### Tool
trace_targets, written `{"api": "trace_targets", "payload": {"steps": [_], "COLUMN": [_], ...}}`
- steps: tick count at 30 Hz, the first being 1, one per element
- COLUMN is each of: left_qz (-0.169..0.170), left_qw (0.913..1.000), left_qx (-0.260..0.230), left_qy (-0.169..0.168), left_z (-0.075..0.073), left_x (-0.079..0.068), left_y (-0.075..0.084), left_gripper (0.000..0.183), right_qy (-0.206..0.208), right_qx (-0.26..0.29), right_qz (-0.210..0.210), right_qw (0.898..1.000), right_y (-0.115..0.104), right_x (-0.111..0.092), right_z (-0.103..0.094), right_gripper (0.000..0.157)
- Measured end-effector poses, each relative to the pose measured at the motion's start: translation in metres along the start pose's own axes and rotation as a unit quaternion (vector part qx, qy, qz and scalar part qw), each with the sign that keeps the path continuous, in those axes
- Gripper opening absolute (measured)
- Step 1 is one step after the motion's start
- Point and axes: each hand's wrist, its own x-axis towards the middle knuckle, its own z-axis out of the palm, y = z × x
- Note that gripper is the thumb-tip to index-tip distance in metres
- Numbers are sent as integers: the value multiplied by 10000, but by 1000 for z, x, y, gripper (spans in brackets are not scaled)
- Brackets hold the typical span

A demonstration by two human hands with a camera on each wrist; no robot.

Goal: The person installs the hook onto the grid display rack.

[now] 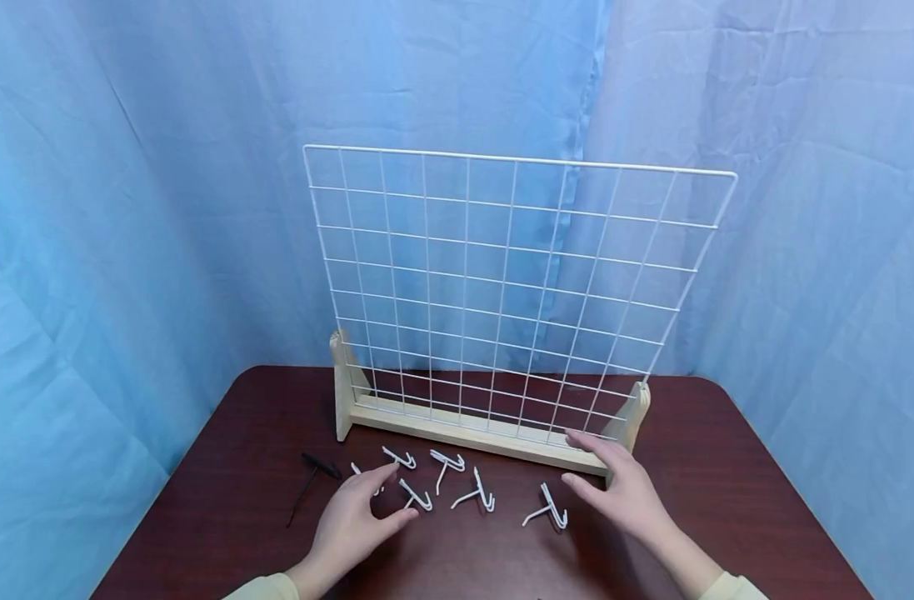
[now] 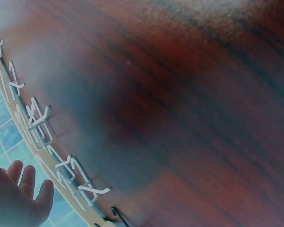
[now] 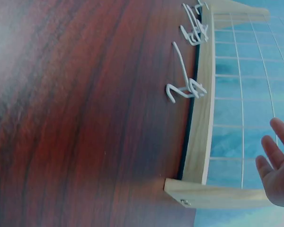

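Several white wire hooks lie on the table in front of a white wire grid panel (image 1: 489, 250). My left hand (image 1: 355, 512), fingers apart and holding nothing, hovers over the left end of the row, near one white hook (image 1: 416, 495) and partly covering another (image 1: 355, 469). To the right of the row is my right hand (image 1: 621, 492), also holding nothing, closest to a separate white hook (image 1: 550, 510). In the right wrist view its fingers (image 3: 273, 152) spread in front of the grid. A black hook (image 1: 320, 467) lies left of my left hand.
A pale wooden stand (image 1: 457, 427) holds the grid upright, with an end support (image 1: 342, 387) at each side. The dark red-brown table (image 1: 224, 475) has rounded back corners. Blue curtains (image 1: 164, 208) surround it at the back and both sides.
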Motion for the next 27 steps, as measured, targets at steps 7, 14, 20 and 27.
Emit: {"api": "trace_targets", "payload": {"steps": [7,14,20,27], "left_qz": [-183,-531,-508,-353], "left_qw": [9987,9920,9932,9934], "left_qx": [-466,-1149,-1050,-1076], "left_qy": [67,-21,-40,164], "left_z": [4,12,14,18], "left_x": [-5,-7,-10,-12], "left_y": [-5,-12,-14,-16], "left_gripper": [56,50,47,43], "right_qy": [102,473,750,1147], "right_qx": [351,693,672,633], "right_qz": [207,-134,-237,-249], "right_qw": [9991,9964,9946,9911], "right_y": [8,11,14,15], "right_x": [1,9,11,14], "right_z": [-17,-37,-48,-56], "right_gripper": [57,63,62,56]}}
